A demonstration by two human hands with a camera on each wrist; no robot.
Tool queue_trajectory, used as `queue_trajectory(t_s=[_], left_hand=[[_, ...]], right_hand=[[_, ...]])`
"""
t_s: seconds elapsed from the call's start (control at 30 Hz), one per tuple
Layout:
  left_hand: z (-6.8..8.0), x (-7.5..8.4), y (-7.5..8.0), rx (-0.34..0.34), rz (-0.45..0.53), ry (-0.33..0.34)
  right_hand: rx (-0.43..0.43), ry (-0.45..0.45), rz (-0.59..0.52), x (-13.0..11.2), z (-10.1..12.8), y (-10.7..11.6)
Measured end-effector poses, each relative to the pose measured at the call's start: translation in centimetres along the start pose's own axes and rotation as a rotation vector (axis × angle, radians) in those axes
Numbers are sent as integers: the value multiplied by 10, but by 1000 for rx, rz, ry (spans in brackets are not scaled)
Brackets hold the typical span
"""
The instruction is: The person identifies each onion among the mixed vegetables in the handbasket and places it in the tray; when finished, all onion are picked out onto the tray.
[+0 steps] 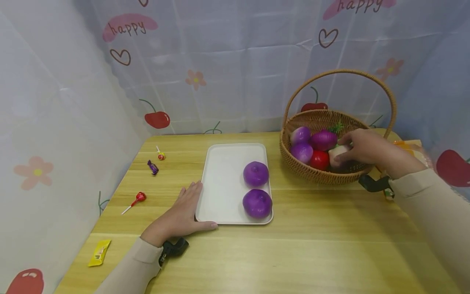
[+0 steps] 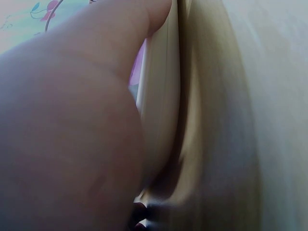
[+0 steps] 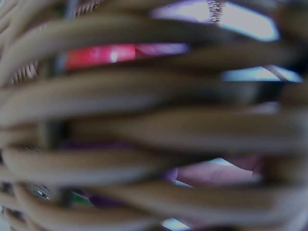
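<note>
My left hand (image 1: 178,212) rests at the near left corner of a white tray (image 1: 222,179), fingers straight along its side and thumb along its front edge. Two glossy purple round vegetables (image 1: 256,174) sit on the tray's right side. Inside a wicker basket (image 1: 323,176) my right hand (image 1: 363,148) grips a pale round vegetable (image 1: 337,156), partly hidden by the fingers. Beside it lie a red tomato (image 1: 319,160), a purple onion (image 1: 324,140) and two purple-and-white turnips (image 1: 302,152). The basket's weave (image 3: 144,125) fills the right wrist view.
On the left of the table lie a red lollipop (image 1: 140,197), a small yellow-and-red lollipop (image 1: 161,155), a purple-wrapped candy (image 1: 152,168) and a yellow packet (image 1: 99,253). The basket's tall handle (image 1: 343,71) arches overhead. Partly hidden packaging (image 1: 413,148) lies behind the right arm.
</note>
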State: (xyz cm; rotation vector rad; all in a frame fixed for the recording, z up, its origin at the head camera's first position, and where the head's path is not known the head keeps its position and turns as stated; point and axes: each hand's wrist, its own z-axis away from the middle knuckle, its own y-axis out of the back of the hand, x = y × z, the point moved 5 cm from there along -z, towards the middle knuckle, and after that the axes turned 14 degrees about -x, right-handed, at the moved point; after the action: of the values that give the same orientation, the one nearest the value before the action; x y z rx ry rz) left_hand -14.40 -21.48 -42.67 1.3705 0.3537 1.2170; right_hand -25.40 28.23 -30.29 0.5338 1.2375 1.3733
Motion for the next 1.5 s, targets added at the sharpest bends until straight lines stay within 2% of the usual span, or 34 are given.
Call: queue_trajectory(t_s=[0.6, 1.07, 1.5], left_hand=[[0, -1, -2, 3, 6, 0], [1, -1, -2, 12, 5, -6], [0, 1, -1, 8, 3, -12]], right_hand=[[23, -22, -53, -5, 5, 7], [36, 6, -72, -17, 10, 15], [35, -1, -119, -17, 13, 18]])
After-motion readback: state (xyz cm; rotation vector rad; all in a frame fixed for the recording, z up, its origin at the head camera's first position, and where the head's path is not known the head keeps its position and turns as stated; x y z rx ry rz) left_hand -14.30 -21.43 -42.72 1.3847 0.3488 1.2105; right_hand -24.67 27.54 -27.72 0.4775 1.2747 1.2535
